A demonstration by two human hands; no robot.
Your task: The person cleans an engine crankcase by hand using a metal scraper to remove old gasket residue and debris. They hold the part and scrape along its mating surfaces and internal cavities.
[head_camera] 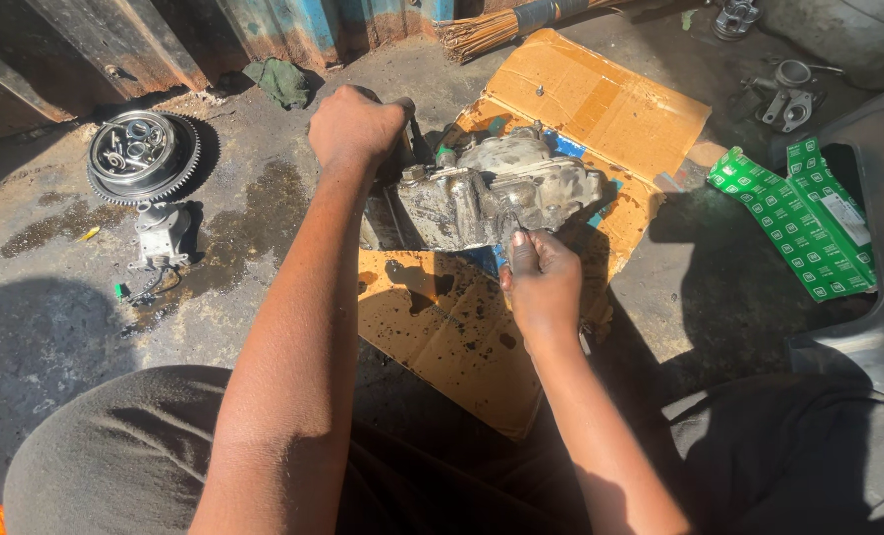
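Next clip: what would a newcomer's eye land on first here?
The grimy metal engine casing at centre, on oil-stained cardboard, with the left hand gripping a tool at its far side and the right hand at its near edge. Next, the toothed round clutch part at left, and green printed packaging at right.

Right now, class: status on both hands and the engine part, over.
Left hand fisted on a dark tool at engine casing. Right hand grips its near edge. Oil-stained cardboard beneath.

Harsh sunlight, deep shadows, sharp focus.
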